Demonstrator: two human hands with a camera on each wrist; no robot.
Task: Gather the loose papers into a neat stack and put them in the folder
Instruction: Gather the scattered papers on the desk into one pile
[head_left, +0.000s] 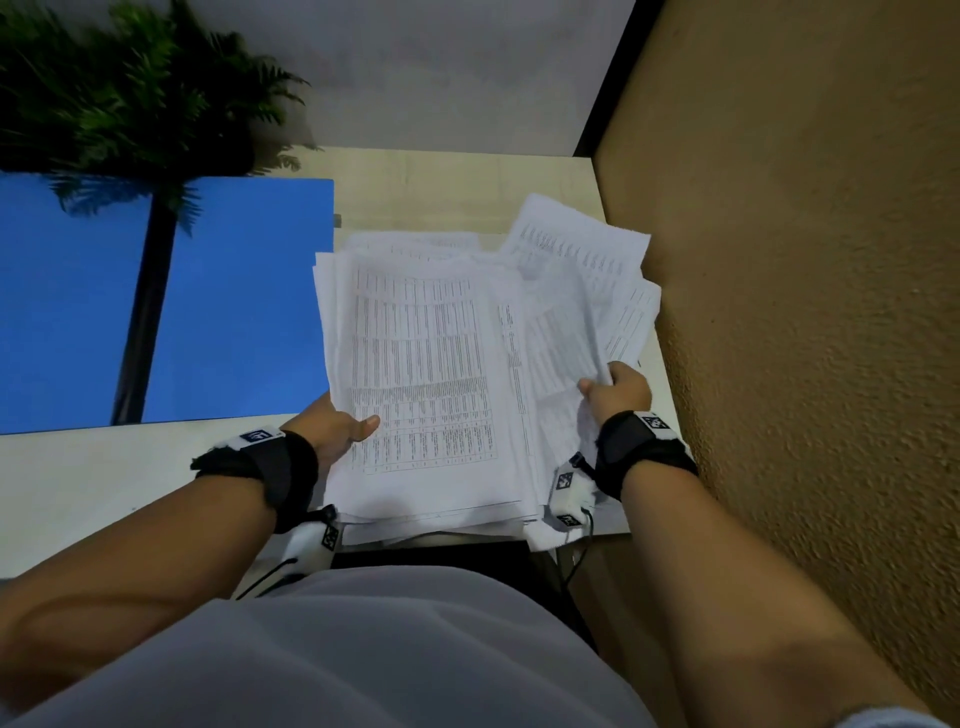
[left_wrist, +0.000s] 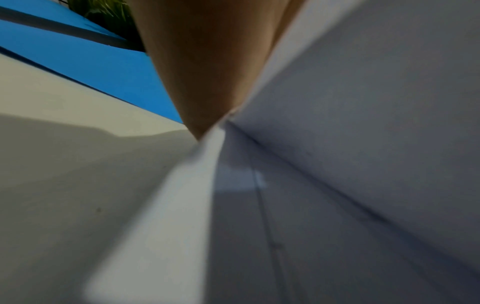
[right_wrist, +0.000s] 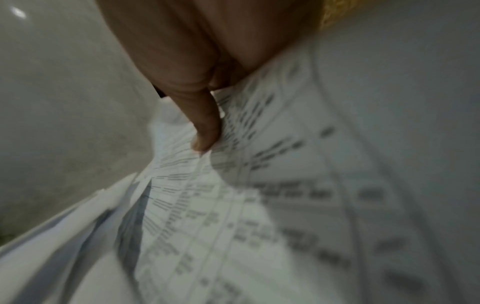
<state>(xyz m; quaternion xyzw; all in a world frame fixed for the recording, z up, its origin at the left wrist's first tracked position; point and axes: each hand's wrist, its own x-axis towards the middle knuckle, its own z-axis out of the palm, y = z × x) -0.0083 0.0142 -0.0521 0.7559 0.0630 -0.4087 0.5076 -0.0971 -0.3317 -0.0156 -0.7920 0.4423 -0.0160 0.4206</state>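
Note:
A loose pile of printed papers lies spread on the pale table, its right sheets fanned out toward the wall. My left hand grips the pile's left near edge, thumb on top of the top sheet, fingers hidden underneath. My right hand pinches the fanned sheets at the right near side; the right wrist view shows a finger pressed into the printed papers. The open blue folder lies flat to the left of the pile. The left wrist view shows my palm against the paper's underside.
A rough brown wall stands close along the right of the table. A green fern sits at the back left, overhanging the folder. The pale table runs bare to the left in front of the folder. The pile overhangs the near table edge.

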